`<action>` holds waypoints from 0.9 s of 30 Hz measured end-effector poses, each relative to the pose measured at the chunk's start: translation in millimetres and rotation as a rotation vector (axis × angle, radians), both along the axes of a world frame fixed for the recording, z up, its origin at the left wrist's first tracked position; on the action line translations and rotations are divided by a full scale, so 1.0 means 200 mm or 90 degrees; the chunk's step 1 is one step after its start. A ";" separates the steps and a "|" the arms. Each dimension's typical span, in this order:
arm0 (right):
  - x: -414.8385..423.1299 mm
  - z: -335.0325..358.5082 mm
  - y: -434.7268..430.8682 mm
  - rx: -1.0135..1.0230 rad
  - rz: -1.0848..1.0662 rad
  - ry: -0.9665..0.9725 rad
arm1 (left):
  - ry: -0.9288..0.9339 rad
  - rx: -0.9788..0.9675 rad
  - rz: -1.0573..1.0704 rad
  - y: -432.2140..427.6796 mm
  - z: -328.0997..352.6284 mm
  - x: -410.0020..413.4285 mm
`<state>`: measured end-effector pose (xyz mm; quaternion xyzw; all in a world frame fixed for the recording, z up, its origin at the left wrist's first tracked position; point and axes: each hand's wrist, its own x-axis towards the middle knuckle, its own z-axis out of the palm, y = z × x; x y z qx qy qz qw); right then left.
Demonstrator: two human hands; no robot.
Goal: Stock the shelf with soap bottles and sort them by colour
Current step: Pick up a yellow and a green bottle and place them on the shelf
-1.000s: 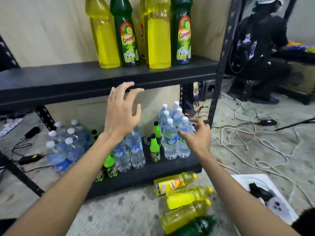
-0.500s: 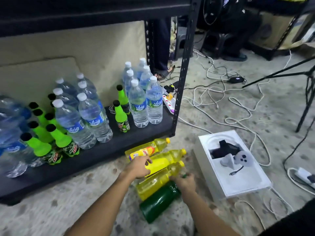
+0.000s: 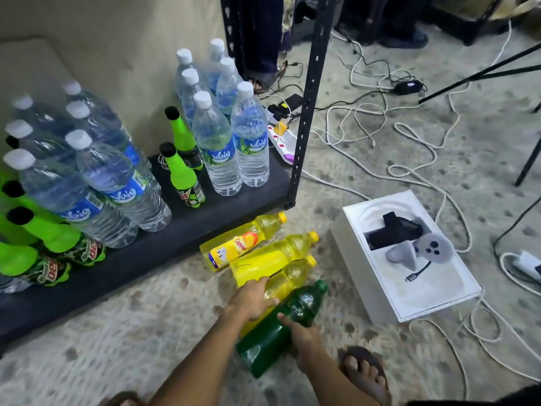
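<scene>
Now, left hand (image 3: 254, 298) curled on a yellow bottle (image 3: 288, 281), right hand (image 3: 303, 335) wrapped round the green bottle (image 3: 278, 326) at its 3 o'clock on the floor (image 3: 146, 317); smooth plastic may slip, knocking the neighbouring yellow bottles rolling.

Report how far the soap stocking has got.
Done: nothing visible here. In hand: left hand on the third yellow plastic soap bottle, right hand gripping the dark green soap bottle. Left: two more yellow bottles on the floor.
</scene>
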<state>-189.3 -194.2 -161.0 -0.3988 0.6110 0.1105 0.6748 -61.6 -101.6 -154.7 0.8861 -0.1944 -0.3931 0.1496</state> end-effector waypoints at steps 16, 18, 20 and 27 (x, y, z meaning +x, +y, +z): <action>0.04 -0.05 0.01 -0.051 -0.019 0.007 | -0.008 0.034 -0.074 0.10 0.04 0.01; 0.03 -0.03 0.01 -0.072 -0.009 0.008 | -0.008 0.008 -0.048 0.19 0.06 -0.02; 0.03 0.02 0.02 -0.113 0.026 0.012 | -0.024 -0.008 -0.017 0.29 0.10 -0.05; 0.15 0.33 0.01 -0.348 0.166 -0.062 | -0.155 -0.086 0.094 0.56 0.48 -0.03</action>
